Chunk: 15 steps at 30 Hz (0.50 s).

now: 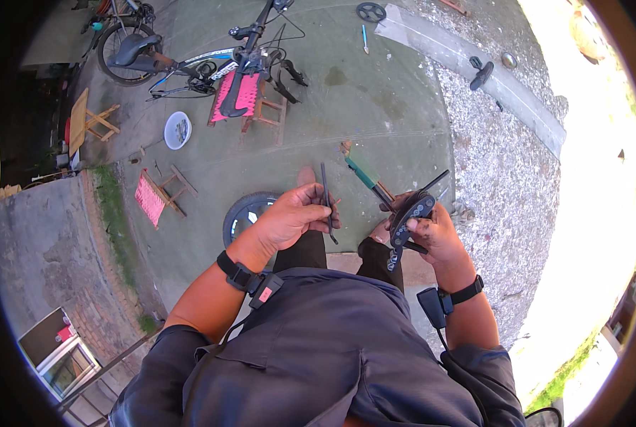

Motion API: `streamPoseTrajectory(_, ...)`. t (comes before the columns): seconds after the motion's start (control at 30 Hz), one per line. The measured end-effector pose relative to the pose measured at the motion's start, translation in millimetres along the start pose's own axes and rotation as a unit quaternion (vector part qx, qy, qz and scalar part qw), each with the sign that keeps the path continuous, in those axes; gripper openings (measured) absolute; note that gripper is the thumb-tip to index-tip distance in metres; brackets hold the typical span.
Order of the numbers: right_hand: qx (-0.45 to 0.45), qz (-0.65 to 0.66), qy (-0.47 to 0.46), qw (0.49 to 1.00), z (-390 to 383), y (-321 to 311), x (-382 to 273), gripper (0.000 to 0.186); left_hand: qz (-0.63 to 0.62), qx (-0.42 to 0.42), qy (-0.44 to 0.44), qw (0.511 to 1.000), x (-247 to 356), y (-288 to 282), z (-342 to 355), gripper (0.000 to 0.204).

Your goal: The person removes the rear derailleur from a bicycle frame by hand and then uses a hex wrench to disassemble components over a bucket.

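Note:
Between the fingers and thumb of my left hand (pixel 300 213) is a thin black hex key (pixel 325 192), its long arm pointing away from me and its short bent end toward me. My right hand (pixel 438 238) grips a black hex key holder (pixel 410 213) with a curved face and several round holes. One black key sticks out of it at the far right, and its silvery ends show low on the near side. Some right fingers are hidden behind the holder. Just beyond it lies a long green piece (pixel 363 172) with a brownish end; I cannot make out its kind.
A bicycle frame (pixel 243 60) rests on a pink woven folding stool (pixel 232 92). Another pink stool (pixel 149 199) stands left, near a white basin (pixel 178 130) with small things inside. A wheel (pixel 234 213) lies partly behind my left arm. A pedal-like black part (pixel 482 75) lies far right.

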State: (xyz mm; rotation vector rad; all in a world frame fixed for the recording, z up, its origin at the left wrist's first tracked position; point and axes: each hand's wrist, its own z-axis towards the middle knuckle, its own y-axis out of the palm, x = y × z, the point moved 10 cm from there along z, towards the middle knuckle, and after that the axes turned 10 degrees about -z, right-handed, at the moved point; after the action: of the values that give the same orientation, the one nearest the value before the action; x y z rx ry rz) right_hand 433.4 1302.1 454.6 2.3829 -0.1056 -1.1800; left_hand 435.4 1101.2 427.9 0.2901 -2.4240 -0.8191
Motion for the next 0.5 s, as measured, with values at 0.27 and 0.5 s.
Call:
streamPoseTrajectory(0.27,-0.132,0.046,0.033,0.99,78.5,149.7,-17.6,0.058,-0.184,-0.01,0.145,0.972,93.9,-76.6,-85.4,0.015)
streamPoseTrajectory(0.5,-0.245,0.106,0.134,0.954,123.3,252.2,-18.9,0.065,-0.299,0.019,0.269,0.915,157.5,-120.3,-131.9,0.014)
